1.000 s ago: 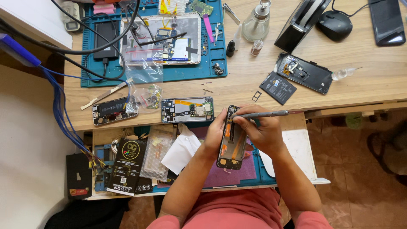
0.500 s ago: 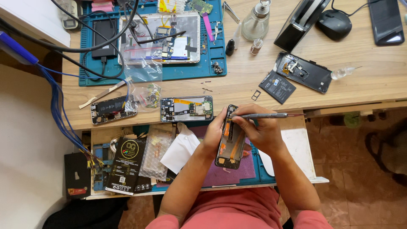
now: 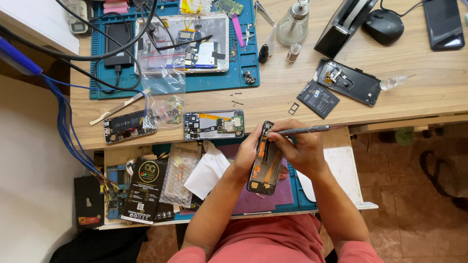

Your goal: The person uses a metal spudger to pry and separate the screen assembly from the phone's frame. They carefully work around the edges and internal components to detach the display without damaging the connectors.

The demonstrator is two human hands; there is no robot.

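Now | left hand (image 3: pixel 247 155) fingers clasp opened phone (image 3: pixel 265 160) just below counter (image 3: pixel 399 104) edge | right hand (image 3: pixel 303 151) fingers pinch grey screwdriver (image 3: pixel 304 130), tip on phone's top.

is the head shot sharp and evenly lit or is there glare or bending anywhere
Head view: even, soft daylight with only faint shadows; the opened phone in the left hand and the thin tool in the right hand read sharp. Plastic bags on the desk show mild glare. The desk edge bows slightly, a wide-lens effect.
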